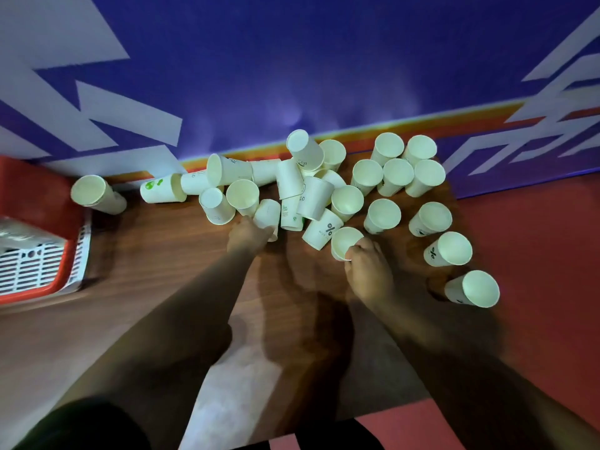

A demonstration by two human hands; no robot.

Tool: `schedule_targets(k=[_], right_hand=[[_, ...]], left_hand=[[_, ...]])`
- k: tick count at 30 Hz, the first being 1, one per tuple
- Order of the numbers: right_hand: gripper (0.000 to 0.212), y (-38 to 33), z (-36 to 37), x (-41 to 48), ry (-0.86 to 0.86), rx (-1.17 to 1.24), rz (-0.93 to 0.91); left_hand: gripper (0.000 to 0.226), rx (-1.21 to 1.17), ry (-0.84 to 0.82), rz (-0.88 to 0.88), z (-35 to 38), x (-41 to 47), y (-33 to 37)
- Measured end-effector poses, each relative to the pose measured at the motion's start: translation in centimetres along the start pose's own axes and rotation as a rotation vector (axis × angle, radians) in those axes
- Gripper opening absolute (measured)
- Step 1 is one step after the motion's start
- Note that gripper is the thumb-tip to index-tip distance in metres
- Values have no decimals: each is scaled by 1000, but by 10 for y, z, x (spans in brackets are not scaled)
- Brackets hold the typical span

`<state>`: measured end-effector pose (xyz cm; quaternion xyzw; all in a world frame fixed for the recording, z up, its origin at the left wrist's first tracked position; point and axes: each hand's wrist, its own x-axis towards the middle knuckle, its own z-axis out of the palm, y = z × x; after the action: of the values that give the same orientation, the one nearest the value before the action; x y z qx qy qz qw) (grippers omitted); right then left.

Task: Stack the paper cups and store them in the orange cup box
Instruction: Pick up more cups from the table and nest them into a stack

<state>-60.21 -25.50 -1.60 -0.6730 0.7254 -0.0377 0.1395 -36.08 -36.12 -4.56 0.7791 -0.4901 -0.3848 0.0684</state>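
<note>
Several white paper cups lie and stand scattered across the far half of a wooden table (181,274). My left hand (248,237) is closed around a tipped cup (268,214) near the middle of the pile. My right hand (368,269) grips the near rim of an upright cup (345,241). The orange cup box (53,203) sits at the table's left edge, with a white slotted liner (35,264) inside it. One single cup (97,193) stands just right of the box.
A purple and white banner wall (292,60) rises right behind the cups. Upright cups (397,175) cluster at the back right and trail along the right edge (479,289). Red floor (535,254) lies beyond the table's right side.
</note>
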Motion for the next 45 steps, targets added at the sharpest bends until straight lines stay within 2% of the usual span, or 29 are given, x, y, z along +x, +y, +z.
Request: schedule_targets(k=[7,11,15,19,22,25,28,30,32,36,40,45], right_hand=[[9,6,-12,-18,122,238,-33],[12,-8,-22,-35,185,407,-62],[12,-42,-28,-40,21,600,-94],[21,-96,-43,-51,-110,695,-112],[29,-138,-52,-72,-166,767,-212],[22,-179,-55,-100,-193,828,-327],[51,-216,-50,-127,-310,896,-381],[70,-235,-41,-141,-364,869,-382],[79,-249,-30,-152,-357,752,-384],[83,-264,-6,-163,-324,500,-455],[90,-266,24,-172,-295,221,-521],[91,-267,32,-178,-249,252,-435]], left_hand=[[67,-64,36,-3,-3,-28,-2],[65,-133,70,-9,-25,-55,-13],[79,-300,81,15,-67,-85,-39],[75,-403,183,52,-111,-127,-74],[71,-507,275,65,-138,-155,-114],[62,-583,325,57,-159,-184,-156],[54,-655,351,57,-172,-210,-195],[53,-676,374,71,-180,-225,-214],[46,-699,396,83,-187,-233,-230],[41,-736,434,140,-195,-244,-247],[48,-715,380,237,-195,-247,-261],[59,-626,242,385,-187,-255,-258]])
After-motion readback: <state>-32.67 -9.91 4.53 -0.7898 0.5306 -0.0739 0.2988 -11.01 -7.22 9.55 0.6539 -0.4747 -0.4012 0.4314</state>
